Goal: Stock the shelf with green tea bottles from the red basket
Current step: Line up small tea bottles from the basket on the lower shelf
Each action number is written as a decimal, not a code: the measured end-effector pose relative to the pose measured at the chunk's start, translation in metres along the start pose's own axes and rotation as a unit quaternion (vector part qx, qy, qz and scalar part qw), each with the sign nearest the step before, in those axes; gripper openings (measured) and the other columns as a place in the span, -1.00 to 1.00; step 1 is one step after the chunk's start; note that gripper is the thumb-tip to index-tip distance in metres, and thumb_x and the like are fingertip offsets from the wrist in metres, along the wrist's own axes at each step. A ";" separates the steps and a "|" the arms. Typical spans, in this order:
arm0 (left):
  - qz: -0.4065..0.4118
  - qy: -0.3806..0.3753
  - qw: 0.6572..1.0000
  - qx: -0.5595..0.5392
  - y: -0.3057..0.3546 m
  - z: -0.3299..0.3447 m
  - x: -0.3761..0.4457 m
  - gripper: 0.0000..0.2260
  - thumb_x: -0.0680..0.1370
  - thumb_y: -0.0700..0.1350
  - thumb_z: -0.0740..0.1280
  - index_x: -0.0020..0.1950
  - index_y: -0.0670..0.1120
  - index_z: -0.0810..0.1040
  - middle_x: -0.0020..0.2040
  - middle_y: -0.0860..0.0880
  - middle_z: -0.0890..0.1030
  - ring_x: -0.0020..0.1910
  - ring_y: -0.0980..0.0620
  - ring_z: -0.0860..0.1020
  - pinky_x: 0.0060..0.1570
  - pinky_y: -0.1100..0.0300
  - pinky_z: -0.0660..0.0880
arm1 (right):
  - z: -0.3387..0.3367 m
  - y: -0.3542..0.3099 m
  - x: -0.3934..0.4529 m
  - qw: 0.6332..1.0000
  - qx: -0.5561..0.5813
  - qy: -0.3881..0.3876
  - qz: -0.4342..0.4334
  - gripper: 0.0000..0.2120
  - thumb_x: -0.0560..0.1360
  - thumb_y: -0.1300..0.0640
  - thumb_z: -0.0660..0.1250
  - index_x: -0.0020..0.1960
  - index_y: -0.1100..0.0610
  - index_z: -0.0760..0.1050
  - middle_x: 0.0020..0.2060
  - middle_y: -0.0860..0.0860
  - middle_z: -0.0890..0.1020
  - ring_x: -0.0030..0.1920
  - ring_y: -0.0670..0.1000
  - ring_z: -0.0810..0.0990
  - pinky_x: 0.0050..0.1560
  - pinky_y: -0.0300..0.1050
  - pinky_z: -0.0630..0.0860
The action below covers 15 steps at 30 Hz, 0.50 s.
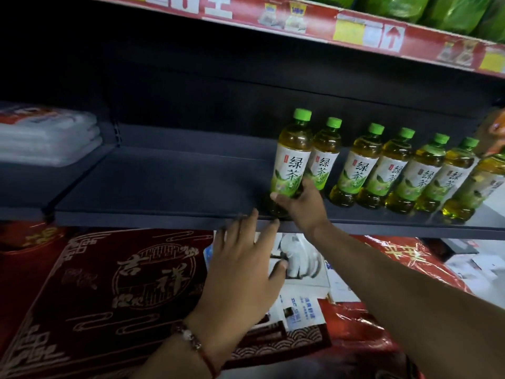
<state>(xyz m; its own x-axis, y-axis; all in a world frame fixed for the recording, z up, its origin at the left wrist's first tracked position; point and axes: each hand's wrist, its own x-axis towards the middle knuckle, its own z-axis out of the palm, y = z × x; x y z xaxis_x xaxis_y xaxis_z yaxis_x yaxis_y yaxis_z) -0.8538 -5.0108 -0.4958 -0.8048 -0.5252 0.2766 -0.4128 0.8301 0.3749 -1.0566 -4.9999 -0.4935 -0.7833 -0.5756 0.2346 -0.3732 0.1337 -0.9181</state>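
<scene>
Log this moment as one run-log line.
right hand: grips bottle at shelf front | left hand: open, below shelf edge | row: standing

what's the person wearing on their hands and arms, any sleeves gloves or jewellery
No gloves and no sleeves in view: both forearms are bare. The left hand has a bead bracelet on a red cord at the wrist, with dark and pale beads. The right hand shows no rings or bands.
</scene>
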 end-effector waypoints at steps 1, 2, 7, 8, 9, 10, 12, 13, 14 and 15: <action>-0.002 -0.010 1.000 0.017 -0.001 0.004 0.000 -0.44 0.48 0.23 0.13 0.43 0.06 0.42 0.46 -0.13 0.44 0.41 -0.20 0.43 0.33 -0.20 0.39 | 0.004 0.006 0.006 1.000 -0.010 0.008 0.001 -0.52 0.39 0.24 0.54 0.25 0.18 0.47 0.08 0.02 0.64 0.12 0.02 0.62 0.24 0.03 0.55; -0.001 -0.018 0.999 0.029 -0.003 0.008 0.001 -0.45 0.47 0.22 0.16 0.42 0.06 0.43 0.45 -0.14 0.45 0.40 -0.21 0.44 0.32 -0.21 0.39 | 0.007 0.011 0.010 1.000 -0.019 0.014 0.003 -0.51 0.39 0.23 0.55 0.26 0.17 0.46 0.08 0.01 0.63 0.12 0.01 0.61 0.24 0.03 0.54; 0.003 -0.071 0.996 0.045 -0.008 0.015 0.002 -0.43 0.62 0.18 0.13 0.60 0.14 0.06 0.64 -0.06 0.00 0.61 -0.12 -0.06 0.55 -0.14 -0.08 | 0.014 0.026 0.023 0.997 -0.066 0.038 -0.004 -0.49 0.41 0.14 0.54 0.31 0.10 0.46 0.09 -0.11 0.60 0.11 -0.10 0.55 0.10 -0.23 0.44; 0.000 -0.076 0.996 0.048 -0.010 0.016 0.001 -0.42 0.63 0.18 0.11 0.61 0.14 0.00 0.64 -0.03 -0.06 0.61 -0.09 -0.13 0.56 -0.12 -0.14 | 0.015 0.027 0.025 0.996 -0.076 0.043 -0.006 -0.49 0.42 0.12 0.53 0.31 0.09 0.46 0.08 -0.13 0.58 0.11 -0.12 0.53 0.09 -0.26 0.40; -0.003 -0.075 0.996 0.051 -0.011 0.015 0.000 -0.42 0.63 0.18 0.10 0.61 0.14 -0.01 0.64 -0.02 -0.07 0.61 -0.08 -0.15 0.56 -0.12 -0.16 | 0.015 0.028 0.028 0.995 -0.084 0.047 -0.006 -0.50 0.42 0.12 0.53 0.31 0.09 0.46 0.08 -0.13 0.57 0.10 -0.12 0.52 0.08 -0.27 0.37; -0.006 -0.067 0.997 0.049 -0.013 0.015 0.000 -0.42 0.63 0.18 0.10 0.61 0.13 0.00 0.64 -0.02 -0.06 0.61 -0.08 -0.14 0.55 -0.13 -0.16 | 0.016 0.027 0.030 0.995 -0.089 0.051 -0.003 -0.50 0.43 0.12 0.52 0.31 0.09 0.46 0.08 -0.13 0.57 0.09 -0.12 0.50 0.08 -0.27 0.36; -0.013 -0.073 0.996 0.040 -0.014 0.016 0.000 -0.43 0.63 0.19 0.08 0.61 0.13 -0.01 0.65 -0.02 -0.08 0.61 -0.07 -0.16 0.53 -0.13 -0.16 | 0.018 0.027 0.036 0.994 -0.097 0.055 0.006 -0.51 0.44 0.12 0.51 0.32 0.09 0.44 0.14 -0.07 0.60 0.11 -0.08 0.51 0.10 -0.24 0.35; -0.014 -0.085 0.995 0.042 -0.014 0.015 -0.001 -0.42 0.64 0.19 0.08 0.61 0.14 -0.05 0.64 0.00 -0.12 0.61 -0.05 -0.19 0.53 -0.12 -0.18 | 0.018 0.026 0.039 0.993 -0.101 0.054 0.012 -0.52 0.45 0.11 0.50 0.32 0.10 0.43 0.18 -0.03 0.60 0.13 -0.04 0.52 0.11 -0.22 0.36; -0.014 -0.093 0.994 0.046 -0.014 0.015 -0.001 -0.42 0.65 0.18 0.07 0.61 0.15 -0.09 0.64 0.00 -0.15 0.60 -0.05 -0.22 0.53 -0.11 -0.20 | 0.019 0.026 0.041 0.993 -0.103 0.052 0.019 -0.52 0.46 0.11 0.49 0.31 0.10 0.42 0.20 0.00 0.60 0.17 0.01 0.53 0.11 -0.20 0.36; -0.014 -0.098 0.994 0.047 -0.014 0.015 -0.002 -0.42 0.65 0.18 0.07 0.61 0.15 -0.11 0.64 0.01 -0.16 0.60 -0.04 -0.23 0.53 -0.10 -0.21 | 0.019 0.026 0.043 0.993 -0.108 0.051 0.026 -0.53 0.47 0.10 0.48 0.31 0.10 0.41 0.21 0.02 0.60 0.19 0.05 0.54 0.11 -0.19 0.36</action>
<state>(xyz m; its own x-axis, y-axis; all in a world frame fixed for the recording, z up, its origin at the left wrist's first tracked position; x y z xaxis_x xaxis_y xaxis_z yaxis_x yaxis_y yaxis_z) -0.8532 -5.0184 -0.5143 -0.8557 -0.5101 0.0867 -0.4675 0.8341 0.2928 -1.0903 -5.0363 -0.5134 -0.8461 -0.4808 0.2301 -0.4202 0.3362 -0.8428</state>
